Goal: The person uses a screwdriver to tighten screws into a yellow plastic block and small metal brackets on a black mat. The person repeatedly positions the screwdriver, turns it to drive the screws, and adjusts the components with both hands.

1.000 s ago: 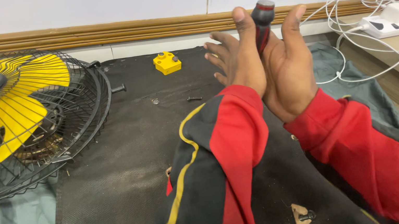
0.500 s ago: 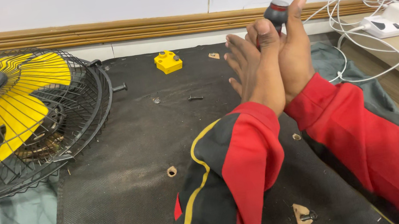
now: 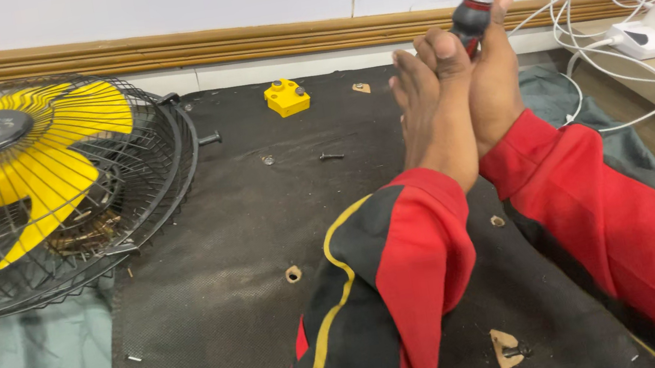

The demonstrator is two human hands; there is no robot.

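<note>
With both hands, left (image 3: 434, 112) and right (image 3: 494, 81), pressed around the screwdriver (image 3: 469, 18) handle (tip hidden), it could slip and scatter the loose screw (image 3: 331, 156).

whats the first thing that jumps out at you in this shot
The yellow fan in its black wire cage lies at the left on the dark mat. At centre, the left hand and right hand, in red sleeves, press together around a red-and-black tool handle.
</note>
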